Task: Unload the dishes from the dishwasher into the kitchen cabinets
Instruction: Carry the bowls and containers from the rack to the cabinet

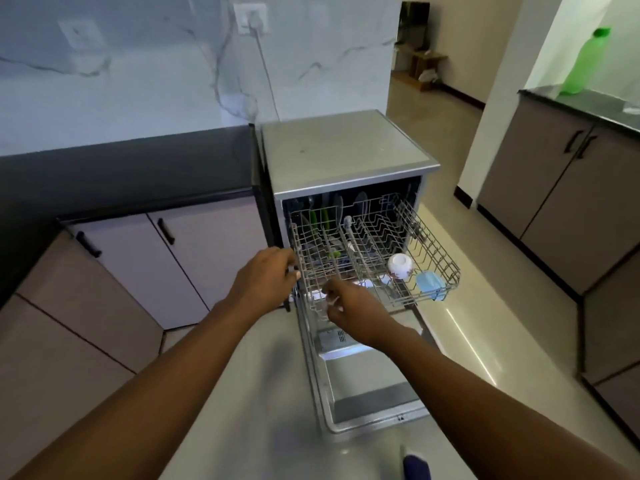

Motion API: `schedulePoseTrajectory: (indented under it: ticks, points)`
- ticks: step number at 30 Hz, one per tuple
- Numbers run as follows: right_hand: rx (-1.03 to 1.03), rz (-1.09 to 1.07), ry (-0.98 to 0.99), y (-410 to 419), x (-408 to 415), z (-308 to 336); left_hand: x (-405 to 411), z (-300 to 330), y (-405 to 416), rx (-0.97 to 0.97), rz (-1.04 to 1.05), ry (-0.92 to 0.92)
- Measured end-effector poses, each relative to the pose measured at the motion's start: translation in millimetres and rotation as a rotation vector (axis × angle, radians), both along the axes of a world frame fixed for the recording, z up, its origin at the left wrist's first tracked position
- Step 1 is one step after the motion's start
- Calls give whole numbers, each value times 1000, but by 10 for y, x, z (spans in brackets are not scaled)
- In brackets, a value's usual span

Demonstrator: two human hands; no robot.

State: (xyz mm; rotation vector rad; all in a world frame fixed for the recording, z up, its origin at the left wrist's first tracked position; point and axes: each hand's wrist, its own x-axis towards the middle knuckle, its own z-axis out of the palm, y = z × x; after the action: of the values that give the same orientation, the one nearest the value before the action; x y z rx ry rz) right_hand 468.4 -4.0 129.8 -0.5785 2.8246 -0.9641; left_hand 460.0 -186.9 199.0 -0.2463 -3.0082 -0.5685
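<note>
The dishwasher (346, 157) stands at the right end of the dark counter (121, 174), its door (370, 386) dropped flat toward the near side and its upper rack (374, 251) drawn out over the door. The left hand (266, 278) curls its grip around the rack's left front corner, fingers pressed closed on the wire. The right hand (349, 306) is at the rack's near edge, fingers bent in on the front wire; whether it pinches a small item as well I cannot tell.

The things to unload sit in that rack. A white cup (400, 266) with a small printed pattern rests mouth down toward the right near side, and just beside it, in the near right corner, lies a pale blue plastic piece (430, 285), probably a lid or small bowl. Far back in the left part stand dark plates (337, 206) and some green-handled items (320, 218), half hidden by the wire.

The cup looks ceramic: stiff, fairly light, breakable, and perhaps slick if damp, so it is best taken around the body with the whole grip, not by the rim. The blue piece should be light and forgiving; a pinch on its edge will do. The plates will be heavier and want a firm hold on the rim, lifted straight up out of the tines.

The cabinets (173, 258) under the counter to the left are shut.
</note>
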Motion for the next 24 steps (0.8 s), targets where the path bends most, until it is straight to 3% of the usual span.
schedulePoseTrajectory:
  ticks: [7,15,24]
  points:
    - [16,-102,-139,1393,-1333,-921,-1209,-981,1073,110,48,-103]
    - [545,119,-179,2538,-2878,-2063,-2287,-2172,2007,229,156,-360]
    - [927,259,-265,2831,-3385,-2703,-3000,-2892,2232,265,197,-417]
